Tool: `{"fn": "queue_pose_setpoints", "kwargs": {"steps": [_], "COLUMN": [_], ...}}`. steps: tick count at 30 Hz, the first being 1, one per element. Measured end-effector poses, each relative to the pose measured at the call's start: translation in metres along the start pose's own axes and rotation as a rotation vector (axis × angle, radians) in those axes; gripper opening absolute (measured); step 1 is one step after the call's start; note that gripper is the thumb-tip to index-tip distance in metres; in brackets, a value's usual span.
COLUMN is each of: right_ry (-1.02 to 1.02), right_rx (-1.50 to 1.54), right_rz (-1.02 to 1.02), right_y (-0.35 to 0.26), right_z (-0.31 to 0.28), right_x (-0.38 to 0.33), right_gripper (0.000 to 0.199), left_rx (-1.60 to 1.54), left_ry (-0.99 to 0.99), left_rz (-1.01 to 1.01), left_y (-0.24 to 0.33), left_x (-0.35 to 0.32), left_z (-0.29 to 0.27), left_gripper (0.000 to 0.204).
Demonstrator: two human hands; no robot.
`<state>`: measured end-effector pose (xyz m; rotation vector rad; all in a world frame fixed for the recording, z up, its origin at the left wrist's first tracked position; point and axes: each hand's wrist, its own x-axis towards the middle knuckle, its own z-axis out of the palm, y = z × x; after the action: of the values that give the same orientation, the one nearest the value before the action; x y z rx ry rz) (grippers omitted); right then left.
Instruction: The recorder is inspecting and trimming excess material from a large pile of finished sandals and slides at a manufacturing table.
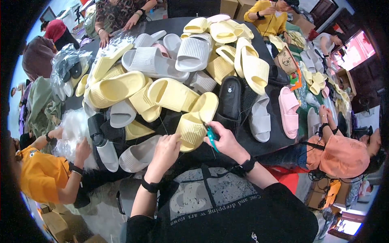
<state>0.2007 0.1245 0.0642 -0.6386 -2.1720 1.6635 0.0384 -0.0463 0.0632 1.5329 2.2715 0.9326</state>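
My left hand [165,153] is closed on the near left edge of a pale yellow slide sandal [189,135], which has a ribbed strap. In my right hand [227,141] is a pair of teal-handled thread snips [211,139], gripped with the fingers curled around it. The tip of the snips meets the right side of the sandal's strap; the blades are mostly hidden. Just beyond, another yellow slide [172,95] lies against the heap. A black slide [230,97] rests to the right of the held one.
A black table [279,152] carries a heap of yellow, grey and black slides. A pink slide [289,111] and a grey slide [260,117] lie at the right. Co-workers sit around: an orange-yellow shirt [44,174] at left with clear plastic bags [76,133], a coral shirt [342,156] at right.
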Motion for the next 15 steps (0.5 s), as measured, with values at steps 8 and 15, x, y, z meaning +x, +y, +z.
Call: {"fn": "queue_pose_setpoints", "kwargs": {"steps": [8,15], "right_ry": [-0.151,-0.106], "right_rx": [-0.714,-1.02], "right_rz": [-0.427,-0.632], "right_y": [-0.02,-0.025], "right_z": [0.008,0.037], "right_x": [0.035,0.059], "right_gripper": [0.044,0.045], "left_rx": [0.109,0.137], "left_ry": [0.091,0.152], "left_rz": [0.037,0.055], "left_y": [-0.001,0.0], "left_x": [-0.028,-0.036], "left_z": [-0.008,-0.011], "left_gripper": [0.014,0.014]}}
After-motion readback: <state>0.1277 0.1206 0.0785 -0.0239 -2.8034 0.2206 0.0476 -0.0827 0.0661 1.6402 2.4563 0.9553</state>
